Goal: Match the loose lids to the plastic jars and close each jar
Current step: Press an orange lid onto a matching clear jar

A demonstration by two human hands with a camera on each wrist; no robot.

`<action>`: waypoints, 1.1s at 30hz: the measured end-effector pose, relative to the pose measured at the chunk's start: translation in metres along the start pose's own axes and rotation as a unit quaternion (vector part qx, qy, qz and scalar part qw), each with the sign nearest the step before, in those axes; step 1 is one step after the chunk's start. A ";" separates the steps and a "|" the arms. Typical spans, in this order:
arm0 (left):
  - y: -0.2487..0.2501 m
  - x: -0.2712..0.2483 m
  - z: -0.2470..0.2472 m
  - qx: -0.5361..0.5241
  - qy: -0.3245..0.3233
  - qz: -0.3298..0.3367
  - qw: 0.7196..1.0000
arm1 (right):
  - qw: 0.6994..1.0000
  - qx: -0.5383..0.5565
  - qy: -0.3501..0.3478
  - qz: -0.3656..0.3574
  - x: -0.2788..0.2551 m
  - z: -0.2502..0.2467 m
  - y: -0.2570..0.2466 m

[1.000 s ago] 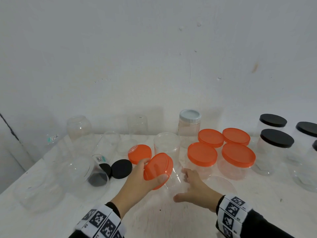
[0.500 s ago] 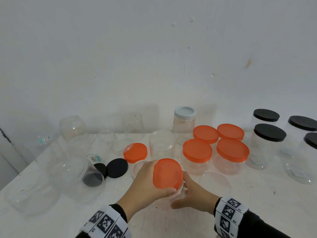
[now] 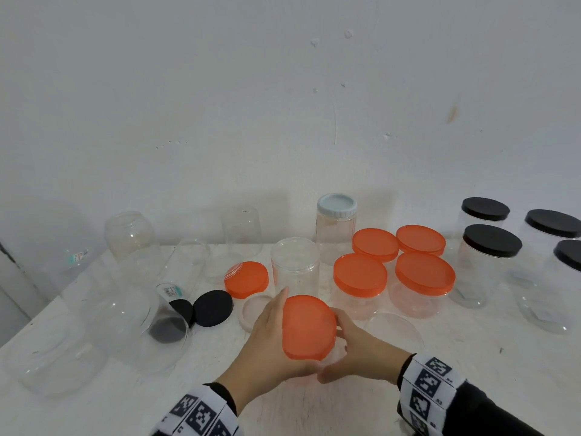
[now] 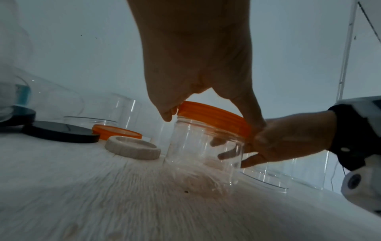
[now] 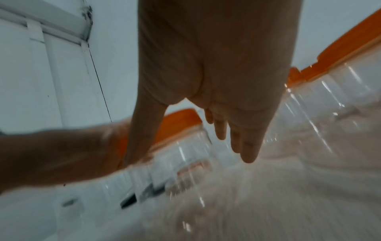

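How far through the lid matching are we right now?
Done: four orange-lidded jars, four black-lidded jars and a tall white-capped jar look closed. In hand: the left hand grips an orange lid on a clear jar steadied by the right hand; the lid sits tilted, not seated. Left: open jars at left, plus a loose black lid, another orange lid and a beige lid.

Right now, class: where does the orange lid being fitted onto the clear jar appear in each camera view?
Head: orange lid low centre, between both hands.
Left wrist: centre, atop the clear jar, under the left hand.
Right wrist: left of centre, blurred.
Shared landmark: the clear jar.
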State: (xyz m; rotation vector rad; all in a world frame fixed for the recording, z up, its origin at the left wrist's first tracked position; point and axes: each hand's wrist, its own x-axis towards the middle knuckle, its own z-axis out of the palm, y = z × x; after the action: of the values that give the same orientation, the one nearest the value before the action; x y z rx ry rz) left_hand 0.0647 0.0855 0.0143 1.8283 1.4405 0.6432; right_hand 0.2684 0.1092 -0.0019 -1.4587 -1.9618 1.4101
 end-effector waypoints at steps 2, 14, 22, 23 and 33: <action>-0.004 -0.001 -0.003 -0.040 -0.022 -0.006 0.999 | 1.000 -0.010 0.003 -0.011 -0.004 -0.010 -0.011; -0.025 0.008 0.000 -0.147 -0.083 -0.058 0.984 | 0.902 -0.429 -0.043 -0.029 0.015 0.005 -0.088; -0.031 0.008 0.000 -0.156 -0.071 -0.064 0.983 | 0.885 -0.456 -0.093 -0.003 0.026 -0.001 -0.099; -0.030 0.008 0.000 -0.150 -0.070 -0.065 0.984 | 0.885 -0.454 -0.101 -0.001 0.027 -0.003 -0.100; -0.024 0.006 0.004 -0.105 -0.040 -0.062 0.992 | 0.871 -0.471 -0.136 -0.025 0.029 -0.011 -0.104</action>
State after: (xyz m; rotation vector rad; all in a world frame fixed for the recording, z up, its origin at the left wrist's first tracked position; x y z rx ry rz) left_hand 0.0547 0.0937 -0.0069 1.5720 1.3675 0.6277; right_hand 0.2076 0.1402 0.0821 -1.5544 -3.0858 0.6164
